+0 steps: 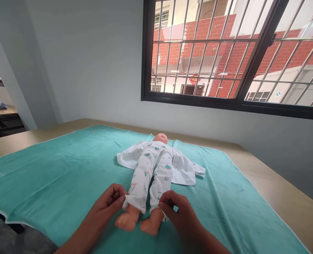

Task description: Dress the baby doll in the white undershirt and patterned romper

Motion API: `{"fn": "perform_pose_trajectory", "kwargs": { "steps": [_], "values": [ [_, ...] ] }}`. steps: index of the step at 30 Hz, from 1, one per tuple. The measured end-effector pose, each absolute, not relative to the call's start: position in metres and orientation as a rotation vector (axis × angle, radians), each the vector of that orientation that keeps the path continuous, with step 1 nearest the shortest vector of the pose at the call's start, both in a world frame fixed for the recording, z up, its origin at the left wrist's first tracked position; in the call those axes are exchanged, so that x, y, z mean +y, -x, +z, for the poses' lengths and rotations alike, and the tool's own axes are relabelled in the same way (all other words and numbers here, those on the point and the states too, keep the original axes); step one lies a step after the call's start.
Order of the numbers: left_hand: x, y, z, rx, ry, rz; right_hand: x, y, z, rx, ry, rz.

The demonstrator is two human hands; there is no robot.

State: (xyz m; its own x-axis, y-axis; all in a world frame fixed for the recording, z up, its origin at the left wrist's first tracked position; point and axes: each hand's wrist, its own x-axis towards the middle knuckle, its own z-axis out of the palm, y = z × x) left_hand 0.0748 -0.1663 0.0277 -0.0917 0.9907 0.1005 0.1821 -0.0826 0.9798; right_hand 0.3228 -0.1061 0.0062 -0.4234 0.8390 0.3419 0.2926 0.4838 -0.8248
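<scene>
A baby doll [156,155] lies on its back on a teal towel [53,169], head toward the window, bare feet toward me. It wears white printed trousers [148,176] and an unfastened white top [183,169] spread out beneath it. My left hand [110,203] pinches the cuff of the trouser leg on the left, just above the doll's foot. My right hand [177,210] pinches the cuff of the other leg at the ankle.
The towel covers a wooden table [273,183] set against a grey wall under a barred window [225,53]. At far left another table [0,111] carries a bundle of cloth.
</scene>
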Motion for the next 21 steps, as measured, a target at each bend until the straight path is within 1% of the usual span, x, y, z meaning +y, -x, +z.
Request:
{"fn": "perform_pose_trajectory", "kwargs": {
  "steps": [4,7,10,14,18,21],
  "values": [
    [-0.172,-0.075,0.015,1.471,-1.484,1.192,-0.11,-0.321,0.004,-2.131,0.87,0.75],
    [-0.178,-0.07,0.006,1.65,-1.717,1.163,-0.112,-0.321,0.004,-2.242,0.809,0.627],
    [-0.176,-0.065,0.002,1.722,-2.036,1.144,-0.112,-0.32,0.004,-2.276,0.751,0.5],
    [-0.169,-0.071,0.006,1.721,-2.462,1.198,-0.114,-0.314,0.008,-2.241,0.631,0.28],
    [-0.173,-0.084,0.016,1.689,-2.618,1.113,-0.12,-0.307,0.016,-2.346,0.505,0.121],
    [-0.182,-0.084,0.023,1.583,-2.702,1.119,-0.124,-0.303,0.018,-2.472,0.393,0.036]
  ]
}}
